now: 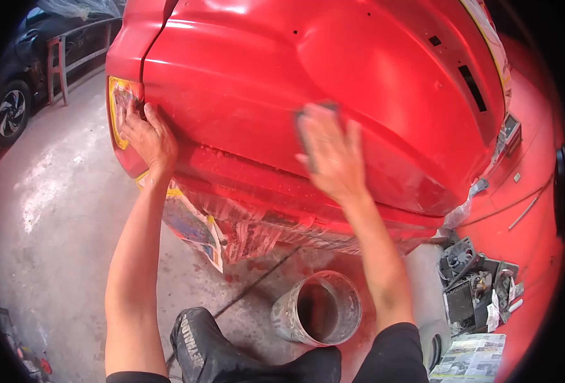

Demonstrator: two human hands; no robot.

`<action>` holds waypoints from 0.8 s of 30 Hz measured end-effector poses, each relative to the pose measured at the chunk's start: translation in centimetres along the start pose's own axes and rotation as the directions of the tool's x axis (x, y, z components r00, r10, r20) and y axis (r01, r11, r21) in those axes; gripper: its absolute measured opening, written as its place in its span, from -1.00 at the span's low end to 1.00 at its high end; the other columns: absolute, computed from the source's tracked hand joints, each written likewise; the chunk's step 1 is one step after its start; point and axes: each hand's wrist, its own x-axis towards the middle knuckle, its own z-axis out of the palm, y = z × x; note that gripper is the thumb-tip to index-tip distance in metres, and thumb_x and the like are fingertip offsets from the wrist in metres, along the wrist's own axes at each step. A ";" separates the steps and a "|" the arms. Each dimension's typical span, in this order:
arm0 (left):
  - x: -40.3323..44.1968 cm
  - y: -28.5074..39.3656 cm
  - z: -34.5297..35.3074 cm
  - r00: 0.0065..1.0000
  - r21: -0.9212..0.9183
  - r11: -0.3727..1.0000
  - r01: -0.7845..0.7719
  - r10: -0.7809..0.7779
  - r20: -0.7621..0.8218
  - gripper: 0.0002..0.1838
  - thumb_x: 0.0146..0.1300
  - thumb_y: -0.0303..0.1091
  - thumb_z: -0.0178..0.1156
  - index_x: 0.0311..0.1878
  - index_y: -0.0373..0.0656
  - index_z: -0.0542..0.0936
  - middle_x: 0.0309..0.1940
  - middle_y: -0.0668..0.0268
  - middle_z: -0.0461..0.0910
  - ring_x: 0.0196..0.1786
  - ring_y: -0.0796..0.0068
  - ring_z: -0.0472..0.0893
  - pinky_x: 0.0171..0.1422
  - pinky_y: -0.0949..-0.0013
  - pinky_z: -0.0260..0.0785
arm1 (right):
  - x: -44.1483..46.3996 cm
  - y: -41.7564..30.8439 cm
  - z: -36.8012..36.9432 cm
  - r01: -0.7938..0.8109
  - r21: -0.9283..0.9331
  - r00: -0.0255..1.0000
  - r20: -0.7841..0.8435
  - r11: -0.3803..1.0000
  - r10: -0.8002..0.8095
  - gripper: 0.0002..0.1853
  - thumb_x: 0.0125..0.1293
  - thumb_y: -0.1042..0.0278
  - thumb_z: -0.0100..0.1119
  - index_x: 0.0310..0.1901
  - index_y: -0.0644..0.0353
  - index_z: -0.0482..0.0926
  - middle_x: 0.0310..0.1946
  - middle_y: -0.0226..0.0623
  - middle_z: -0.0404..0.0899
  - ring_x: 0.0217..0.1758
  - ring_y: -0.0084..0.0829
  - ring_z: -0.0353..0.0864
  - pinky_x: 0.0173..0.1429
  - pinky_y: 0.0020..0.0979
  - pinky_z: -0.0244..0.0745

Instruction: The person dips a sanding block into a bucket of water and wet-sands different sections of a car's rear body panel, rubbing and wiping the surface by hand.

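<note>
A glossy red car body panel fills the upper middle of the head view. My right hand lies flat on it, pressing a dark sanding sheet or pad against the surface; most of the pad is hidden under my palm and the hand is slightly blurred. At the left corner, my left hand rests with fingers apart over a lamp area masked with plastic and yellow tape. Newspaper is taped below the red edge and hangs down. Small droplets show on the ledge.
A bucket with dark liquid stands on the concrete floor near my knees. Dismantled parts and newspaper sheets lie at the right. A dark car and a stand are at the upper left.
</note>
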 end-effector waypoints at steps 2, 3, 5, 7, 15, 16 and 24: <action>0.3 0.1 0.0 1.000 -0.037 0.999 0.016 -0.016 0.004 -0.50 0.58 -0.16 0.11 0.37 -0.36 0.43 0.44 -0.15 0.35 0.53 -0.10 0.28 0.62 -0.10 0.03 | -4.9 2.2 -1.4 -0.106 -0.149 0.990 0.078 0.983 0.118 -0.17 0.43 0.11 0.26 0.62 0.25 0.19 0.66 -0.05 0.14 0.75 -0.05 0.02 0.72 0.24 -0.37; 0.3 0.2 -0.1 1.000 -0.041 0.999 0.020 -0.020 0.007 -0.50 0.58 -0.16 0.10 0.37 -0.36 0.43 0.44 -0.15 0.35 0.53 -0.11 0.28 0.62 -0.11 0.03 | -4.0 1.5 -0.6 -0.106 -0.125 0.994 0.022 0.987 0.109 -0.18 0.42 0.08 0.26 0.59 0.28 0.22 0.64 -0.02 0.17 0.74 -0.03 0.06 0.70 0.26 -0.28; -0.1 0.4 -0.2 1.000 -0.037 0.999 0.000 0.001 0.017 -0.50 0.60 -0.16 0.08 0.37 -0.38 0.43 0.42 -0.15 0.37 0.50 -0.11 0.31 0.61 -0.08 0.07 | -0.5 -1.9 1.6 -0.140 -0.081 0.987 -0.095 0.987 0.132 -0.18 0.39 0.01 0.26 0.54 0.33 0.29 0.60 0.06 0.23 0.70 0.03 0.13 0.66 0.31 -0.09; 0.3 0.1 0.0 0.999 -0.014 0.999 -0.042 0.042 -0.022 -0.49 0.64 -0.14 0.03 0.38 -0.41 0.43 0.36 -0.14 0.44 0.46 -0.12 0.36 0.59 -0.02 0.13 | 5.9 -6.1 3.2 -0.087 0.053 0.988 -0.123 0.995 0.093 -0.20 0.41 0.01 0.23 0.53 0.37 0.30 0.60 0.10 0.21 0.69 0.09 0.15 0.65 0.27 0.00; 0.1 -0.5 0.0 1.000 0.075 0.997 -0.013 0.012 0.018 -0.45 0.63 -0.07 0.03 0.41 -0.34 0.45 0.35 -0.10 0.48 0.41 -0.09 0.39 0.53 -0.01 0.17 | -0.5 0.6 0.5 -0.040 -0.146 0.993 -0.114 0.988 0.024 -0.14 0.27 0.00 0.38 0.55 0.18 0.34 0.63 -0.27 0.25 0.71 -0.27 0.18 0.66 0.25 -0.06; 0.1 -0.2 0.0 1.000 0.039 0.999 0.017 -0.018 0.024 -0.44 0.64 -0.05 0.01 0.40 -0.35 0.44 0.35 -0.10 0.48 0.42 -0.09 0.38 0.54 0.00 0.17 | -3.9 3.0 -0.6 -0.107 -0.122 0.993 -0.070 0.987 0.099 -0.14 0.27 0.04 0.40 0.55 0.18 0.33 0.64 -0.23 0.23 0.73 -0.23 0.13 0.67 0.28 -0.15; 0.4 0.0 -0.3 1.000 0.024 1.000 -0.004 0.003 0.026 -0.46 0.63 -0.11 0.03 0.40 -0.39 0.43 0.34 -0.12 0.48 0.40 -0.13 0.40 0.53 -0.04 0.16 | 5.5 -7.1 3.6 -0.223 0.104 0.958 -0.160 0.969 0.238 -0.21 0.38 0.07 0.29 0.56 0.21 0.29 0.62 -0.05 0.21 0.69 -0.03 0.15 0.61 0.37 0.02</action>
